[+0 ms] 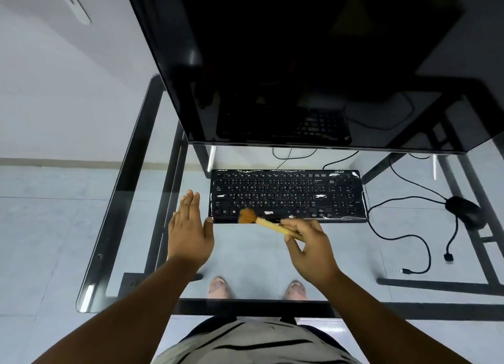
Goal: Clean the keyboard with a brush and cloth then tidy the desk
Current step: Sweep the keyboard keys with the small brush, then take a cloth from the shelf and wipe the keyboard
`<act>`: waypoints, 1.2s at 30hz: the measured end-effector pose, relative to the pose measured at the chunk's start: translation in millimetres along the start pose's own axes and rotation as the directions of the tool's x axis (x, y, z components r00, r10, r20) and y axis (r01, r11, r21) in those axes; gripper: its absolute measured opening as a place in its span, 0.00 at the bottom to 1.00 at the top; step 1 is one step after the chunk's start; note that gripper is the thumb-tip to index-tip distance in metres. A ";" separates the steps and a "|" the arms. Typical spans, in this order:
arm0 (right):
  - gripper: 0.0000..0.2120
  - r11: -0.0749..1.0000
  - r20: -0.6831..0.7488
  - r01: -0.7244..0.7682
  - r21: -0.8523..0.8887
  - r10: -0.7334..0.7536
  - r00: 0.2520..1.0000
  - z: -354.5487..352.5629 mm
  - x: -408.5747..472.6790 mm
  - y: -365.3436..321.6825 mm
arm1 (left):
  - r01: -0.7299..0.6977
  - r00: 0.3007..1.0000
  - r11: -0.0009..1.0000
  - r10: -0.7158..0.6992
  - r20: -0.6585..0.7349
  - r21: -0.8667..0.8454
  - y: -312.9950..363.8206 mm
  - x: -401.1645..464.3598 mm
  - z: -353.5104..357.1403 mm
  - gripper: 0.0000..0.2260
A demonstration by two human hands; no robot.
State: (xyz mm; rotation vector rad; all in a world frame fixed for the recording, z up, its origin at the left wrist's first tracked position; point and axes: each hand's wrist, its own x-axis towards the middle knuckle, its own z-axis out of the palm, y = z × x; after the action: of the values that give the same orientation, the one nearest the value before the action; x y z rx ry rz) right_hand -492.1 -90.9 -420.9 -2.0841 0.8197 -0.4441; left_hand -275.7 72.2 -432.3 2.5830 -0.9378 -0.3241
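A black keyboard [289, 196] with white smears lies on the glass desk [131, 227] under the monitor. My right hand [309, 247] grips a brush [266, 223] with a yellow handle. Its orange-brown bristles touch the keyboard's front left corner. My left hand [189, 230] is flat with its fingers together, just left of the keyboard's left edge, thumb near the corner, and holds nothing. No cloth is in view.
A large dark monitor [300, 63] overhangs the desk's back. A black mouse [465, 209] sits at the right with its cable, and a loose black cable [417, 254] curls in front of it. My feet show through the glass.
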 end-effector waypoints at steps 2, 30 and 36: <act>0.17 0.993 0.032 0.068 -0.095 -0.065 0.997 1.3 -1.3 6.4 | 0.004 1.000 1.000 -0.004 -0.022 -0.009 1.2 -0.8 0.6 0.27; 0.21 0.942 0.031 0.303 -0.144 -0.302 0.953 -23.3 77.4 -84.6 | -0.129 0.943 0.987 0.152 -0.296 0.095 50.0 26.2 -91.8 0.26; 0.21 0.884 -0.124 0.462 -0.064 -0.467 0.876 -45.2 132.8 -185.4 | -0.167 0.828 0.975 0.219 -0.517 0.146 58.1 56.5 -187.6 0.25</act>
State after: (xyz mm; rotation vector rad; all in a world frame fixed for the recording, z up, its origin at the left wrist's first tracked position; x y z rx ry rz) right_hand -348.3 -126.8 -241.7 -2.2988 0.3883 -0.8446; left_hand -203.4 43.8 -243.2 2.4177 -0.9994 0.4860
